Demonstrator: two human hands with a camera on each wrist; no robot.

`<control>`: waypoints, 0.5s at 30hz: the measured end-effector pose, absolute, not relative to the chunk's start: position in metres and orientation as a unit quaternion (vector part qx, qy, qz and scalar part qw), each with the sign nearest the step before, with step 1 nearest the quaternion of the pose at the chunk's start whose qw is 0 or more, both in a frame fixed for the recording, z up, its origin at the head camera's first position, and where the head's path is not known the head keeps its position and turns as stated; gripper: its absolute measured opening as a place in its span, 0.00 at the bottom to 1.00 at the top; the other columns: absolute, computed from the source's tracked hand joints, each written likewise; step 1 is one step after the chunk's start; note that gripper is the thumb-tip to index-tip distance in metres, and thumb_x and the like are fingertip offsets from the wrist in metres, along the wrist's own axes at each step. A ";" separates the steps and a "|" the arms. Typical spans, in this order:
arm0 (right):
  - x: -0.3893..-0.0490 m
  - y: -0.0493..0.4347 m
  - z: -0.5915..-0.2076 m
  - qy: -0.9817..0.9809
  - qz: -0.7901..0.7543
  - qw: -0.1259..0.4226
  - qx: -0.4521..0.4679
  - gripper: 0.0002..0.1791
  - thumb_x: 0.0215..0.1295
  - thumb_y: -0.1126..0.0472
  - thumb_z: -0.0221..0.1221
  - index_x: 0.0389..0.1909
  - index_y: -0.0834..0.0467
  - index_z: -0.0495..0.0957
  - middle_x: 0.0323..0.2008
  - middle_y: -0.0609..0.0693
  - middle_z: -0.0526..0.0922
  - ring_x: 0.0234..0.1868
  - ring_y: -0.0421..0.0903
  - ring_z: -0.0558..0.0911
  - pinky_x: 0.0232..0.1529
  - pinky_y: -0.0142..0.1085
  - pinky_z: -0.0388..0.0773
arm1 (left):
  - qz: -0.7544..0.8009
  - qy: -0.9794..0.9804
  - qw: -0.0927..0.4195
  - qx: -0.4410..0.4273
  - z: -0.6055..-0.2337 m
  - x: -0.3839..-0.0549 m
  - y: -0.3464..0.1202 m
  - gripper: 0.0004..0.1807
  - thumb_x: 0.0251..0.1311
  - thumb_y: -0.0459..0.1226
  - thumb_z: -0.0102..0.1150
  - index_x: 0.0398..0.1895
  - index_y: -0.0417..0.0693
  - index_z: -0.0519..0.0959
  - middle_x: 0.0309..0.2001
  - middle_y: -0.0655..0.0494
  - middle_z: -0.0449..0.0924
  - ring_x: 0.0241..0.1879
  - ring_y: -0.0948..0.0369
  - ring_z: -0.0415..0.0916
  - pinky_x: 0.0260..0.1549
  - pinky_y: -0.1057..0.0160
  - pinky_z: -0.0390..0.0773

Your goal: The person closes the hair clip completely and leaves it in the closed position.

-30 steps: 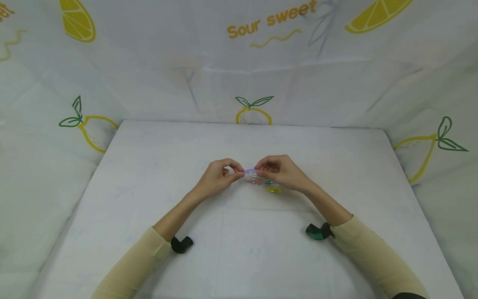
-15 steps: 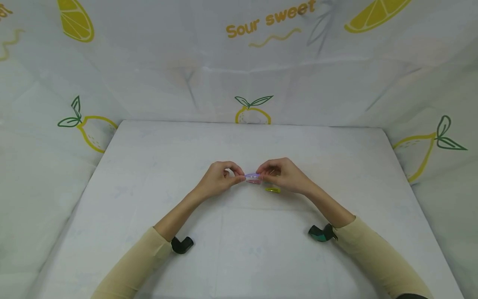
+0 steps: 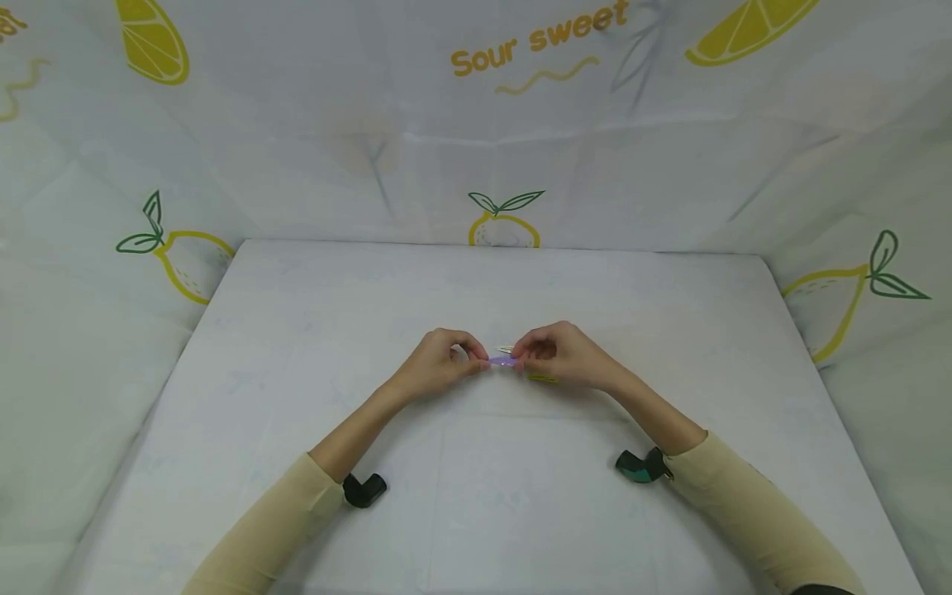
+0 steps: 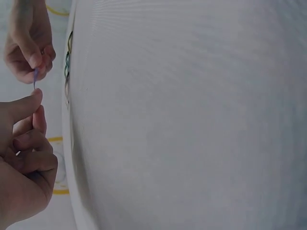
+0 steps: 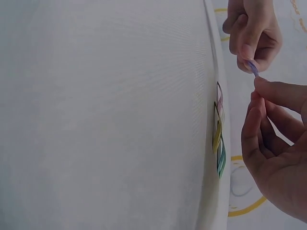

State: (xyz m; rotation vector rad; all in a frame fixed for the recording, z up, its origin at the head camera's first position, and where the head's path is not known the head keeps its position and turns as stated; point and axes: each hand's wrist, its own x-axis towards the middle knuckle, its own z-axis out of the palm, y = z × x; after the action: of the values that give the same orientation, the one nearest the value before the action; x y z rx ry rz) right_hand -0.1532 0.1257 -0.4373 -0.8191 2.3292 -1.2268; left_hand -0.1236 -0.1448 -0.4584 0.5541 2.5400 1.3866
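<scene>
A purple snap hair clip (image 3: pixel 503 361) is stretched between my two hands above the table. My left hand (image 3: pixel 440 364) pinches one end with thumb and forefinger; my right hand (image 3: pixel 561 355) pinches the other end. In the left wrist view the purple clip (image 4: pixel 35 76) shows as a thin strip between the fingertips. Below the hands lie more hair clips: a yellow one (image 5: pixel 218 136), a green one (image 5: pixel 222 160) and a pink one (image 5: pixel 220 98). A pale clip (image 3: pixel 506 349) shows just beyond the purple one in the head view, where the pink and green ones are hidden.
A white cloth covers the table (image 3: pixel 476 496). Lemon-printed white curtains (image 3: pixel 335 149) hang behind it and at both sides. Dark wrist-worn devices (image 3: pixel 364 490) jut inward at both sleeve cuffs.
Both hands have come slightly nearer to me, carrying the purple clip with them. It now covers the pink clip in the head view, and the pale clip shows behind it.
</scene>
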 end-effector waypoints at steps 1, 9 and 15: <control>-0.153 0.125 -0.437 0.831 -0.433 0.191 -0.293 0.07 0.68 0.65 0.73 0.44 0.61 0.91 0.35 0.50 0.89 0.33 0.42 0.81 0.38 0.28 0.80 | 0.467 0.858 0.099 0.190 -0.459 -0.124 -0.145 0.03 0.68 0.36 0.73 0.37 0.45 0.90 0.34 0.54 0.87 0.18 0.68 0.61 0.21 0.70 0.63; -0.153 0.126 -0.442 0.830 -0.420 0.200 -0.307 0.06 0.68 0.66 0.72 0.44 0.61 0.90 0.34 0.51 0.89 0.32 0.40 0.80 0.37 0.27 0.79 | 0.452 0.861 0.119 0.199 -0.457 -0.125 -0.145 0.03 0.66 0.35 0.73 0.37 0.45 0.90 0.33 0.55 0.86 0.21 0.68 0.64 0.23 0.69 0.66; -0.152 0.124 -0.439 0.836 -0.405 0.203 -0.310 0.05 0.68 0.66 0.72 0.43 0.61 0.90 0.34 0.50 0.89 0.33 0.40 0.81 0.37 0.27 0.79 | 0.435 0.869 0.124 0.199 -0.457 -0.125 -0.142 0.03 0.66 0.35 0.73 0.37 0.45 0.90 0.32 0.57 0.86 0.26 0.66 0.68 0.28 0.69 0.68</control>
State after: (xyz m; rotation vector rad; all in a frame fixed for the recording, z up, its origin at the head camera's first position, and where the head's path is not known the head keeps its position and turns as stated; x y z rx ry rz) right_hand -0.1522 0.1239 -0.4393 -0.8662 2.3322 -1.1315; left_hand -0.1252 -0.1424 -0.4568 0.5816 2.5348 1.2678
